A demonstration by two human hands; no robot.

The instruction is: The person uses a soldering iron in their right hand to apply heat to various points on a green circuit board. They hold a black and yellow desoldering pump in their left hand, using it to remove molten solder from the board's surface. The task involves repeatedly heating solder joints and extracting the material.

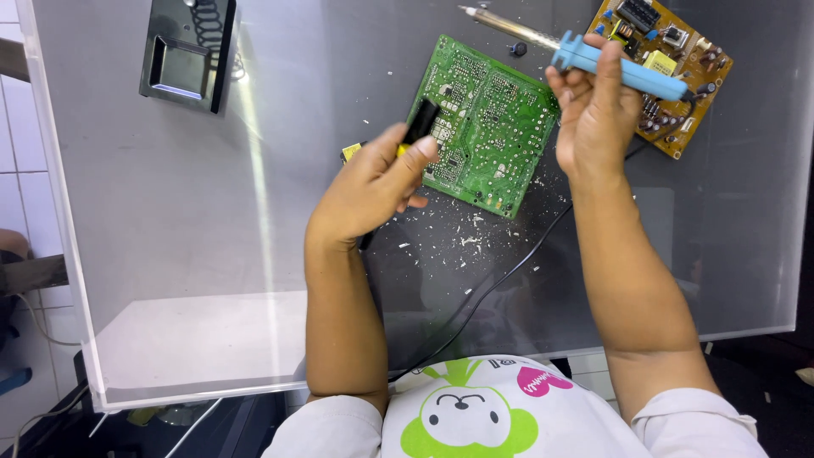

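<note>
My right hand (pixel 593 114) grips a blue-handled soldering iron (pixel 623 72), lifted above the table; its metal tip (pixel 500 24) points to the far left. My left hand (pixel 373 182) holds a black and yellow tool (pixel 417 125) whose black end rests at the left edge of a green circuit board (pixel 487 123). The green board lies solder side up between both hands. A brown circuit board (pixel 678 59) with components sits at the far right, partly behind my right hand.
The glass tabletop (pixel 170 212) carries white flakes (pixel 471 233) in front of the green board. A black cord (pixel 500 280) runs from the iron toward me. A black metal stand (pixel 186 55) sits far left. The table edges lie left and near.
</note>
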